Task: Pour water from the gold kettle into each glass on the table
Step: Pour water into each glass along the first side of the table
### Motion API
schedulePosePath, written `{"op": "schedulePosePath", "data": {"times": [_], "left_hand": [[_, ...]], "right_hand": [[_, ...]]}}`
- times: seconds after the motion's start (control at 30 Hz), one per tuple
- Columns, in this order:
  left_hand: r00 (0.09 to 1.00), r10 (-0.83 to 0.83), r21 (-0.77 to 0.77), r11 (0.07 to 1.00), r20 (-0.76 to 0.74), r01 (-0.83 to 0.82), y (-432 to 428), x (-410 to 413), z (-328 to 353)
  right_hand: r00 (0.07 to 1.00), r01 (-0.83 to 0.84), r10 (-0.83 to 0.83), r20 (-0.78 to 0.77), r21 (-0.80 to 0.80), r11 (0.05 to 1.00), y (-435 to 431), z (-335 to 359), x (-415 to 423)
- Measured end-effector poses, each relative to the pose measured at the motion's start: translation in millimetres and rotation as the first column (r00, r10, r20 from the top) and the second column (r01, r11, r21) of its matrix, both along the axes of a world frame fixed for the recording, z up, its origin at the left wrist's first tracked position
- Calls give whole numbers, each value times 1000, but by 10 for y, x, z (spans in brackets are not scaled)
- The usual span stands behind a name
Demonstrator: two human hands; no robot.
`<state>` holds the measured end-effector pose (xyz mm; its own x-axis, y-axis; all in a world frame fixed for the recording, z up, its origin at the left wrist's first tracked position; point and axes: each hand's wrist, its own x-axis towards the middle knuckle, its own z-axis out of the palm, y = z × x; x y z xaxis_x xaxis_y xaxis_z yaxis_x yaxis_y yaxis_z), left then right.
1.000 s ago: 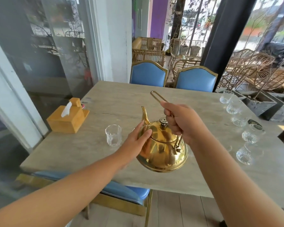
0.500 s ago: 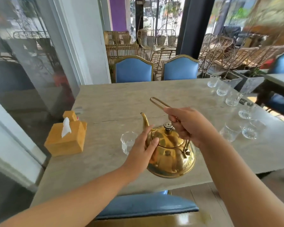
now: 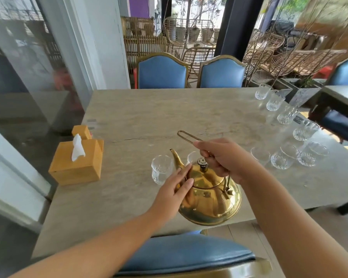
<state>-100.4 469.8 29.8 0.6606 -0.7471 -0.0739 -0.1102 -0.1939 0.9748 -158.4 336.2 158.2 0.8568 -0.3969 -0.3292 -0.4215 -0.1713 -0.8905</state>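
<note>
Stone tabletop (image 3: pixel 149 121), near edge: gold kettle (image 3: pixel 209 201) held by the right hand (image 3: pixel 223 157), fingers curled round its wire handle (image 3: pixel 186 136). Fingers straight, the left hand (image 3: pixel 175 189) rests against the kettle's side. One glass (image 3: pixel 161 169) stands just beside the spout (image 3: pixel 176 159).

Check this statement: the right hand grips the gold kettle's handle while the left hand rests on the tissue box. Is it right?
No. In the head view the left hand rests on the gold kettle, not the tissue box; the right hand grips the handle.
</note>
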Motion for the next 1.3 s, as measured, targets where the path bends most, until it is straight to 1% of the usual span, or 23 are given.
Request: {"op": "schedulePosePath", "data": {"times": [0.2, 0.37, 0.47, 0.7, 1.3], "left_hand": [[998, 40, 14, 999, -45, -40, 36, -29, -59], [991, 46, -29, 998, -129, -50, 53, -49, -107], [985, 53, -30, 998, -166, -59, 51, -46, -102], [960, 65, -58, 995, -272, -84, 41, -64, -82], [921, 69, -62, 993, -383, -100, 35, -132, 44]], "right_hand": [[998, -34, 30, -56, -72, 997, 54, -23, 96], [997, -45, 36, -68, -136, 990, 94, -64, 158], [997, -47, 38, -66, -144, 988, 90, -72, 198], [991, -108, 92, -103, -164, 981, 80, -54, 287], [979, -161, 137, -152, -161, 974, 63, -33, 345]]}}
